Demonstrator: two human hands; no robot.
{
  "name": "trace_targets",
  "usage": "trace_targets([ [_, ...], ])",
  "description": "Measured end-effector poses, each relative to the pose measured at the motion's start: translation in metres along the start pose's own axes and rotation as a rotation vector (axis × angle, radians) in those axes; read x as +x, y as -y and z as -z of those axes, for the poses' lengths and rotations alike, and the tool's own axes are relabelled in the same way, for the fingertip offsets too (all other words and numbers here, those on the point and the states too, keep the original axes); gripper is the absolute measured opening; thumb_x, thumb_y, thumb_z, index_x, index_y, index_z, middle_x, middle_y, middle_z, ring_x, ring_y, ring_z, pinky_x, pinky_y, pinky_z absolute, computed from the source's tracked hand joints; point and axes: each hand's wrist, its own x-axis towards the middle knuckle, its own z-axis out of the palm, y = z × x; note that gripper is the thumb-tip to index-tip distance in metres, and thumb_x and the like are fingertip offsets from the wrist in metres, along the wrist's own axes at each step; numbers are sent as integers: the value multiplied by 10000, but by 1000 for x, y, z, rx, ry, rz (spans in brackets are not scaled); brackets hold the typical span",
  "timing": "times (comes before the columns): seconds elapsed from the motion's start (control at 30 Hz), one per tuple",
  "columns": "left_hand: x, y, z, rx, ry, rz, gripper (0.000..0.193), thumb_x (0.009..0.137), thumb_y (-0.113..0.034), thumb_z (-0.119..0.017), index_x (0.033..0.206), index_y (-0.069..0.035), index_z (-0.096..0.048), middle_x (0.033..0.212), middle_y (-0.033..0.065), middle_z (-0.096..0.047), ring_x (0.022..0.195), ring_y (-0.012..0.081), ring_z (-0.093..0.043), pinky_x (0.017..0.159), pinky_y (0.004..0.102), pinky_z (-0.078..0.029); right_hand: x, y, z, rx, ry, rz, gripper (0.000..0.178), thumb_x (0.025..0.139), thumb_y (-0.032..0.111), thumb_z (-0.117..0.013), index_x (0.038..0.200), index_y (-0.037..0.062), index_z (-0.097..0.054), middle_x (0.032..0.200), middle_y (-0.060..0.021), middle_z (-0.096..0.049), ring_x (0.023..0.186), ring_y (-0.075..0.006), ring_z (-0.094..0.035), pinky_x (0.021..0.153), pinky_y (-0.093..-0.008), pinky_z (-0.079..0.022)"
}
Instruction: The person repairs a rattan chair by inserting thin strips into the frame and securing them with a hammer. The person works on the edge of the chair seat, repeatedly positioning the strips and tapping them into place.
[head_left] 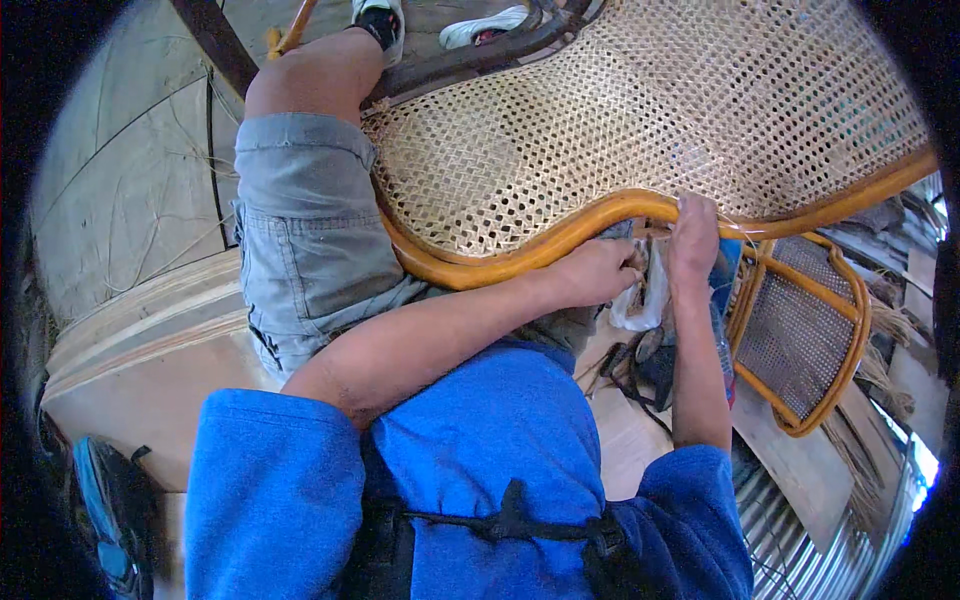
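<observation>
A woven cane panel [560, 130] in a curved orange-brown rattan frame [480, 272] lies across my lap. My left hand [600, 272] is below the frame's near rail, its fingers curled closed beside a white plastic bag [652, 290]. What those fingers pinch, if anything, is too small to make out. Just to its right, my right hand [695, 240] is closed in a fist over the same rail, with its knuckles at the edge of the weave. Thin pale strands of cane run along the rail beside this hand.
A smaller rattan piece with a mesh panel [795, 325] rests at the right. Stacked boards [150, 330] lie left of my leg, near a dark and blue bag [105, 510]. Loose cane strands [150, 230] trail over the floor. Corrugated metal [800, 545] shows lower right.
</observation>
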Motion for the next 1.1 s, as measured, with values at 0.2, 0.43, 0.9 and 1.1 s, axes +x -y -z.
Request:
trace_targets([
  [0.2, -1, -1, 3, -6, 15, 2, 259, 807, -231, -569, 913, 1, -612, 891, 229, -627, 873, 366, -609, 808, 449, -464, 1, 7, -3, 40, -147, 34, 148, 905, 123, -463, 907, 15, -564, 845, -177, -536, 806, -352, -531, 716, -425, -439],
  [0.43, -3, -5, 4, -56, 22, 31, 262, 796, -229, -581, 917, 1, -619, 884, 220, -632, 855, 354, -616, 794, 438, -470, 1, 6, 3, -68, 24, 3, 130, 875, 134, -459, 929, 51, -543, 926, -164, -533, 889, -356, -540, 754, -458, -453],
  [0.9, 2, -1, 0, -12, 70, 18, 261, 849, -252, -528, 936, -13, -590, 852, 197, -629, 797, 332, -617, 749, 433, -481, 2, 4, 7, -145, 118, -29, 148, 884, 136, -442, 1005, 103, -520, 968, -142, -530, 836, -365, -586, 711, -461, -509],
  [1.1, 2, -1, 3, -28, 74, 24, 258, 845, -263, -552, 922, -21, -602, 869, 191, -633, 821, 323, -618, 763, 425, -480, -5, -2, -2, -55, 25, -29, 149, 893, 152, -445, 999, 90, -529, 949, -145, -531, 859, -355, -572, 721, -462, -496],
])
